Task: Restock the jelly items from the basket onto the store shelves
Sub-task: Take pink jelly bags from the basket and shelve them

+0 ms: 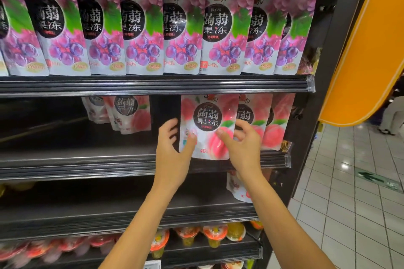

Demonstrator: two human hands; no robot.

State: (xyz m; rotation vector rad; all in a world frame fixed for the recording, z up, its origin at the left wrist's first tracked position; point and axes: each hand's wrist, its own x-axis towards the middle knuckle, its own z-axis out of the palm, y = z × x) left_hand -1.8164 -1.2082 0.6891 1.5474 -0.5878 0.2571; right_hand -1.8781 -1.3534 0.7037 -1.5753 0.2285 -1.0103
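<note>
A pink peach jelly pouch [207, 120] stands upright at the front of the middle shelf [87, 166]. My left hand [175, 148] touches its lower left edge with the thumb on its face. My right hand [240, 144] holds its lower right edge, fingers curled behind it. More peach pouches [262, 120] stand to its right, and a few peach pouches [129, 113] lean further back on the left. The basket is not in view.
Purple grape jelly pouches [153, 24] fill the top shelf. One pouch [238, 188] lies on the shelf below the middle one. Jelly cups [214, 236] sit on the lowest shelf. A tiled aisle floor [349, 181] and an orange panel [371, 50] are on the right.
</note>
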